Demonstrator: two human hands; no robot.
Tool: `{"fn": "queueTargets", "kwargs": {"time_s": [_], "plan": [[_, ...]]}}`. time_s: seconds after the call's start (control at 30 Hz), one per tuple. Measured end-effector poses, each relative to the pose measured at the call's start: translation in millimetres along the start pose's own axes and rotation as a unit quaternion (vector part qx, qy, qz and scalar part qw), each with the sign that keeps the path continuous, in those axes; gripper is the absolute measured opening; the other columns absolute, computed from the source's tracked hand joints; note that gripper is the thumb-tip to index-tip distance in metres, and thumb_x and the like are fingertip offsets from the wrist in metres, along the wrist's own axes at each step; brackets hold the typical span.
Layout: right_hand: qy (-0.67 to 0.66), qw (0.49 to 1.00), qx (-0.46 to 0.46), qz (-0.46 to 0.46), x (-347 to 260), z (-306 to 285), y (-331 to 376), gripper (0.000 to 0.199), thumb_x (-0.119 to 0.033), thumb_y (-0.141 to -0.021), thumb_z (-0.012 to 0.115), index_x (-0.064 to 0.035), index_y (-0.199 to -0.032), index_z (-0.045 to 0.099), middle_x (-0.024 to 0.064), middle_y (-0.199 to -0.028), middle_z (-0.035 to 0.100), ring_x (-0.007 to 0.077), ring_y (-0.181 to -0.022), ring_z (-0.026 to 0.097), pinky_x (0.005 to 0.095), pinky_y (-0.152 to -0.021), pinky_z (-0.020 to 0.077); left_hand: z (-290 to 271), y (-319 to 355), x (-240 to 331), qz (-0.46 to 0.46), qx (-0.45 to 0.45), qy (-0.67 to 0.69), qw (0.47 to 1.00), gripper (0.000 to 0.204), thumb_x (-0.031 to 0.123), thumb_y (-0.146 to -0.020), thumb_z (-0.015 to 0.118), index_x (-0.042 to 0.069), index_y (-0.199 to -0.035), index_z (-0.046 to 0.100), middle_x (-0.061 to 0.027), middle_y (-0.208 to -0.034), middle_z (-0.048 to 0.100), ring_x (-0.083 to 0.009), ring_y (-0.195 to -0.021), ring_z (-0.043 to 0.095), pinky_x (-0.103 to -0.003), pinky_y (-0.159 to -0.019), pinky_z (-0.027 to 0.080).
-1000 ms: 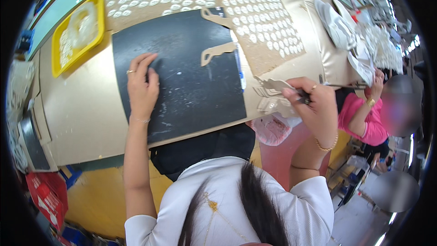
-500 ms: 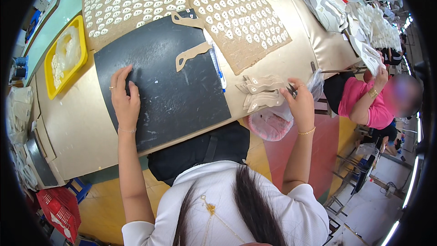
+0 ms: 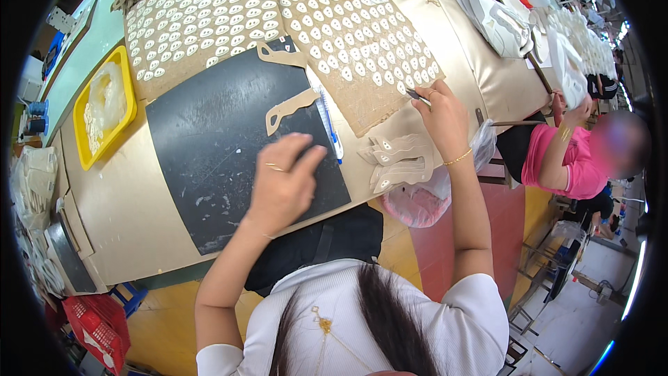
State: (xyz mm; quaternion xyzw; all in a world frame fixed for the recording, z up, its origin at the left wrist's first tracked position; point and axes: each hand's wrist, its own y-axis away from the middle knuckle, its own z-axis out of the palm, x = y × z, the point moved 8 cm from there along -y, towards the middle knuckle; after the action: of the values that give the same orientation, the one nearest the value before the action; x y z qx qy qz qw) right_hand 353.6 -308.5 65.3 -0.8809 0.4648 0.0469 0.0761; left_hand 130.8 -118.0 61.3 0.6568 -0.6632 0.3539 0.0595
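Observation:
My left hand (image 3: pixel 284 182) hovers over the right part of a black mat (image 3: pixel 209 139), fingers loosely curled and holding nothing. My right hand (image 3: pixel 441 117) grips a thin dark tool (image 3: pixel 417 95) whose tip touches the edge of a brown board (image 3: pixel 362 42) covered with several small white oval pieces. A stack of cream shaped cut-outs (image 3: pixel 398 161) lies just under my right wrist. Two tan card templates (image 3: pixel 292 106) and a blue pen (image 3: pixel 328 125) rest on the mat's right side.
A second brown board of white pieces (image 3: pixel 202 14) lies at the back left. A yellow tray (image 3: pixel 104 113) holds pale scraps. A pink bag (image 3: pixel 417 202) hangs off the table edge. Another person in a pink top (image 3: pixel 563 160) sits to the right near white shoe parts (image 3: pixel 501 17).
My left hand has lifted off the mat's left side and moved right across it. My right hand has gone from the cream cut-outs up to the board of white pieces.

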Motion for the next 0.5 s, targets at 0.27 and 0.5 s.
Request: {"fn": "queueTargets", "kwargs": {"time_s": [0.27,0.5], "plan": [[0.100,0.990,-0.012,-0.095,-12.6,7.5,-17.7,0.018,-0.017,-0.084,0.077,-0.0101,-0.101,0.079,0.0039,-0.090,0.064,0.0246,-0.077,0.069,0.0395,-0.066,0.0532,72.9,-30.3,36.9,0.050,-0.103,-0.040,0.993,0.042,0.009,-0.081,0.069,0.006,-0.123,0.065,-0.0215,-0.143,0.052,-0.0368,-0.137,0.047,-0.054,-0.114,0.035],[0.180,0.950,-0.041,-0.253,-35.1,3.8,-32.8,0.010,-0.011,-0.080,0.073,-0.0089,-0.088,0.077,0.0044,-0.086,0.061,0.0230,-0.076,0.069,0.0385,-0.066,0.0531,92.8,-28.3,31.2,0.061,-0.131,-0.073,0.987,0.037,0.013,-0.088,0.062,0.003,-0.123,0.065,-0.0239,-0.137,0.058,-0.0364,-0.134,0.051,-0.053,-0.116,0.034]]}}
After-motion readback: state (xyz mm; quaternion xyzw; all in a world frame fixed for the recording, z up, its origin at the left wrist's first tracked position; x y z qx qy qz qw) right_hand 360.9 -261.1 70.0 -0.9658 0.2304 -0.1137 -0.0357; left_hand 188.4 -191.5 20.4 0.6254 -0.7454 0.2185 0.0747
